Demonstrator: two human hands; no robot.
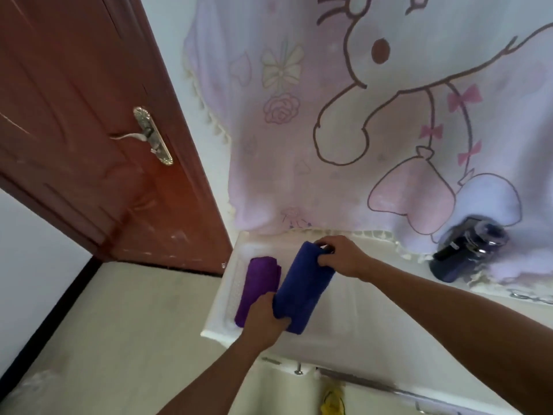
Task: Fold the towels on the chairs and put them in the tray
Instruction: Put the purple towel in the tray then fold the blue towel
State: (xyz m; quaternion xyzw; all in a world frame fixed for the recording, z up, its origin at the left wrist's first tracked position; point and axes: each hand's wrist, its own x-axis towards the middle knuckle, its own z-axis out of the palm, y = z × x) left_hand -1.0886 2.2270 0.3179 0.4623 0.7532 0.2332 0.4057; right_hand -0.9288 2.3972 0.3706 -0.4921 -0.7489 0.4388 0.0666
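Head view: no readable writing. Two folded towels in one white tray (223, 298): a purple towel (258, 287) lying inside, and a blue towel (305, 287) gripped at both ends, left hand (264, 320) and right hand (341, 256) fingers clenched, apparently just touching the purple one.

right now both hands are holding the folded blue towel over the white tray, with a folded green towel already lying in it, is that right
Not quite. In the head view the towel already lying in the white tray is purple, not green. The rest holds: the left hand and the right hand grip the folded blue towel at its two ends over the tray.
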